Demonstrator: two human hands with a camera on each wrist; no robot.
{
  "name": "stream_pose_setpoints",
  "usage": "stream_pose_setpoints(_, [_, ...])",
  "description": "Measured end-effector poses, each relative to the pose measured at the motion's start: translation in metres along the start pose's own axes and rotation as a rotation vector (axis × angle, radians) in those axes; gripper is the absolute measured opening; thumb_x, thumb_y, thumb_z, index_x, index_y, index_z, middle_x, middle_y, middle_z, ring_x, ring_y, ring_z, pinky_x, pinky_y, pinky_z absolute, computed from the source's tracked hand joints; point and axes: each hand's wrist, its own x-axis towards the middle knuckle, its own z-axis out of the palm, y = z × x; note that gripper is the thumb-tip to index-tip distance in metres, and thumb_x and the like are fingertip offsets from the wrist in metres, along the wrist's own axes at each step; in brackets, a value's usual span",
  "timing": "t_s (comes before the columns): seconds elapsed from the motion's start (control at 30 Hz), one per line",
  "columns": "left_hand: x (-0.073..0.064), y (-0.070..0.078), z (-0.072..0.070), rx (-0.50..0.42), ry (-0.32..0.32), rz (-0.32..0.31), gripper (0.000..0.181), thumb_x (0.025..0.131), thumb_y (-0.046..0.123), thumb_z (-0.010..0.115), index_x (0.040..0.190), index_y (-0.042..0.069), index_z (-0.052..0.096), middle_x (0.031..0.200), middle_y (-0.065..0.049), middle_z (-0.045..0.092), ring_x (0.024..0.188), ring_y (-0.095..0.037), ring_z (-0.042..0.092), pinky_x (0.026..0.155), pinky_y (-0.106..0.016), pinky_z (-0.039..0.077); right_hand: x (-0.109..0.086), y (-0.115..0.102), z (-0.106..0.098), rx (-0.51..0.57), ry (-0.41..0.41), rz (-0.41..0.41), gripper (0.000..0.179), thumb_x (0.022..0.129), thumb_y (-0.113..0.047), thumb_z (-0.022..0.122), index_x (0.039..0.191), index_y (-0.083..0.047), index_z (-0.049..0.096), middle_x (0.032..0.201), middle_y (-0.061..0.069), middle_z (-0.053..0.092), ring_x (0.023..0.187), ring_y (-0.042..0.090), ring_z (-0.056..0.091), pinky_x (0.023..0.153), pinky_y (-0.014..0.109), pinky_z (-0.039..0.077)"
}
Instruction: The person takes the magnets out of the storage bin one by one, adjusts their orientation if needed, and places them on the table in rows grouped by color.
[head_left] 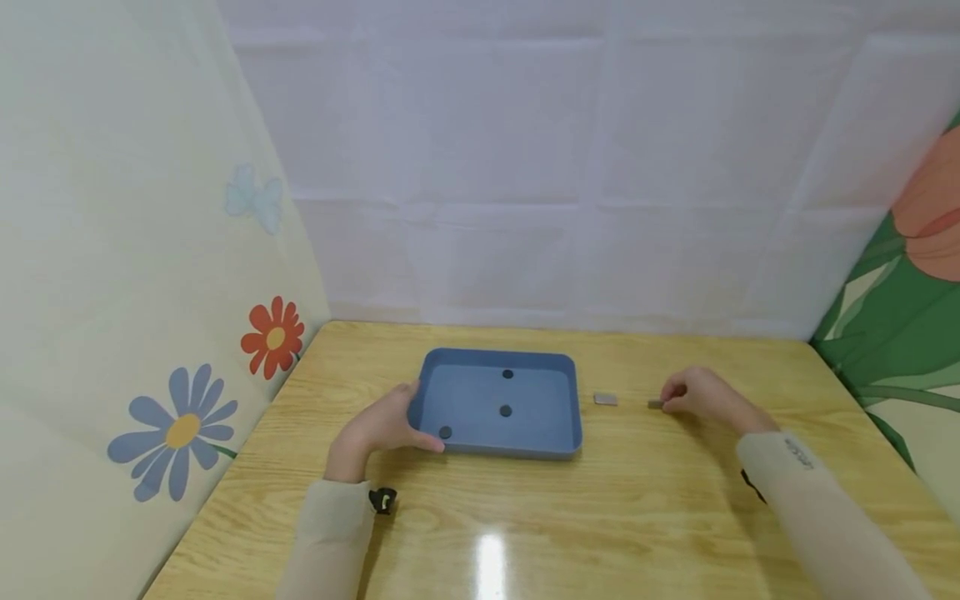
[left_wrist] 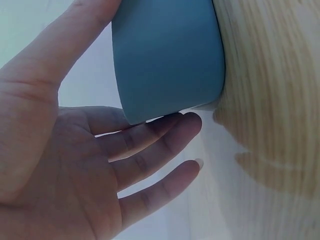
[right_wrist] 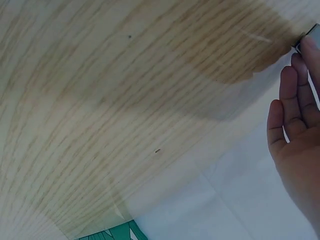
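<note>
A shallow blue tray lies on the wooden table with three small dark round discs inside: one near the back wall, one near the middle and one by the front left corner. My left hand rests against that corner, thumb along the front and nearly straight fingers at the left wall; the left wrist view shows fingertips touching the tray's outside. To the right, my right hand pinches a small flat grey piece, partly covered by the fingers. A grey rectangular piece lies between hand and tray.
The wooden table ends at a white cloth behind. Flower-printed cloths stand at the left and right sides. In the right wrist view, small dark marks show on the tabletop.
</note>
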Motion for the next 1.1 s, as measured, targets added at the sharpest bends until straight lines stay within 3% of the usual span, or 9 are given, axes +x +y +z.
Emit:
stream_pose_setpoints(0.33, [-0.002,0.0011,-0.0012,0.0,0.008,0.019,0.13,0.072,0.048,0.093,0.16,-0.011,0.017,0.166,-0.033,0.025,0.154,-0.048,0.029,0.123,-0.061,0.033,-0.0008,-0.0034,0.0,-0.02,-0.025,0.026,0.008,0.091,-0.009,0.077,0.097,-0.003,0.076,0.094,0.007,0.075,0.087,0.016,0.065,0.078,0.039,0.058])
stream_pose_setpoints(1.1, [-0.0017,0.0008,-0.0011,0.005,0.004,0.013,0.133,0.071,0.052,0.093,0.16,-0.011,0.017,0.166,-0.032,0.025,0.154,-0.048,0.029,0.124,-0.06,0.033,-0.0055,-0.0037,0.0023,-0.019,-0.004,0.001,0.011,0.09,-0.008,0.078,0.099,-0.001,0.078,0.096,0.009,0.077,0.09,0.02,0.069,0.08,0.041,0.06])
